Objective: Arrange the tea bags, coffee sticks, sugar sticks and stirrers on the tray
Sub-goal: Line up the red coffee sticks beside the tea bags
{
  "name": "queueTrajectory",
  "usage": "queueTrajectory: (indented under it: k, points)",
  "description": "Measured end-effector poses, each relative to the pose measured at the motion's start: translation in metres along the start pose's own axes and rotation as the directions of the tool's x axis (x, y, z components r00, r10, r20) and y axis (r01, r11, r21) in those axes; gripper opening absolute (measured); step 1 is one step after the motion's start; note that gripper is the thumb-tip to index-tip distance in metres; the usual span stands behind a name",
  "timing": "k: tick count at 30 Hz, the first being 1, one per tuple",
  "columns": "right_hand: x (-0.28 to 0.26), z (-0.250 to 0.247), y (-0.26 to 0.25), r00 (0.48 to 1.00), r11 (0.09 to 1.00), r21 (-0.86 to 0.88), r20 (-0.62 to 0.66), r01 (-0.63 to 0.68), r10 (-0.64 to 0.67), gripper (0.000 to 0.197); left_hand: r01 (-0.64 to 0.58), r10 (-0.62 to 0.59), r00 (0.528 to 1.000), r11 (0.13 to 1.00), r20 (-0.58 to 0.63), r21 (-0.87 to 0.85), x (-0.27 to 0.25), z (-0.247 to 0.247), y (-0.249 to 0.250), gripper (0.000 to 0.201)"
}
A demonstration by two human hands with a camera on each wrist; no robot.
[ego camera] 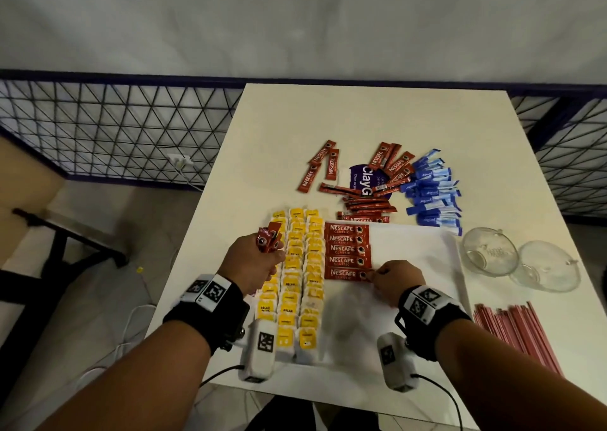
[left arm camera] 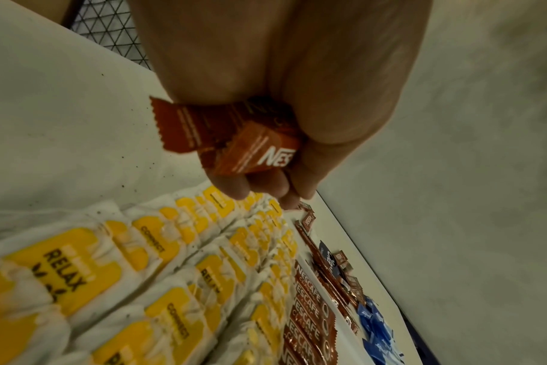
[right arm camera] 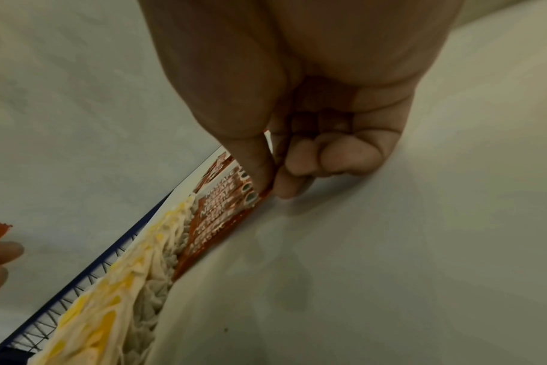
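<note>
Head view showed three columns of tea bags (ego camera: 297, 276) filling the tray's (ego camera: 423, 260) left side as the right hand (ego camera: 395, 281) pinched a fifth coffee stick (ego camera: 346, 273) into its row. The left hand (ego camera: 253, 260) clutched spare coffee sticks (ego camera: 269, 240); sugar sticks (ego camera: 433, 194) and stirrers (ego camera: 515, 335) waited on the table (ego camera: 361, 118).

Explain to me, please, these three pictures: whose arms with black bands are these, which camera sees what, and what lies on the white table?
A person works with bare hands; the bands carry cameras. One picture comes from the head, the other two from the wrists. The left hand grips a bundle of coffee sticks. The right hand pinches the nearest coffee stick on the white tray, beside rows of yellow tea bags. On the table lie loose coffee sticks, blue sugar sticks, red stirrers and two glass bowls.
</note>
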State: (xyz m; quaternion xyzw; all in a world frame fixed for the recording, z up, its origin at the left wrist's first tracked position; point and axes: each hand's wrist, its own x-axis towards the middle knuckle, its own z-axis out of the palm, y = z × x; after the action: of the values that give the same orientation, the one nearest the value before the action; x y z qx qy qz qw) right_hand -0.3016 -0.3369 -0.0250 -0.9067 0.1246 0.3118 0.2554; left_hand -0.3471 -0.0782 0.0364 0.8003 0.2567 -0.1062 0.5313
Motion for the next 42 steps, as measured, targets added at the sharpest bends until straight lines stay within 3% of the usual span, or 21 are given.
queueTrajectory:
  k: [15,21,24,27,29,31,36,38,42]
  points:
    - [0.001,0.001,-0.007,1.0,0.994,-0.109,-0.024,-0.015,0.013,0.033,0.004,-0.003,0.999,1.0,0.04,-0.024,0.0,-0.005,0.004,0.005]
    - [-0.004,-0.012,-0.002,1.0,1.0,0.028,-0.011,0.004,-0.003,0.046,0.053,-0.024,0.964,0.993,0.265,-0.105,-0.005,-0.007,0.005,0.007]
    - [-0.02,-0.026,-0.016,0.98,0.974,0.122,-0.079,0.192,-0.184,0.043,0.041,-0.011,0.926,0.997,0.379,-0.071,-0.012,-0.001,0.013,0.005]
    - [-0.047,-0.041,-0.046,0.879,0.825,0.324,-0.051,0.463,-0.473,0.024,0.01,0.019,0.864,0.998,0.502,-0.055,-0.019,0.016,0.033,0.006]
    - [-0.058,-0.05,-0.058,0.823,0.764,0.355,-0.029,0.539,-0.567,0.016,-0.006,0.02,0.831,1.0,0.556,-0.026,-0.023,0.027,0.044,0.007]
    - [-0.063,-0.058,-0.058,0.801,0.743,0.35,-0.034,0.57,-0.598,0.017,-0.024,0.022,0.816,1.0,0.577,-0.005,-0.026,0.035,0.054,0.007]
    - [-0.058,-0.072,-0.035,0.845,0.765,0.372,-0.13,0.526,-0.518,0.021,0.0,0.043,0.868,0.996,0.494,-0.087,-0.033,0.04,0.057,0.011]
    - [-0.054,-0.075,-0.028,0.868,0.77,0.416,-0.113,0.483,-0.484,0.02,0.039,0.047,0.907,0.98,0.418,-0.196,-0.037,0.042,0.054,0.003]
    - [-0.054,-0.073,-0.02,0.868,0.764,0.446,-0.061,0.466,-0.493,0.016,0.051,0.05,0.949,0.95,0.312,-0.308,-0.044,0.051,0.052,0.01]
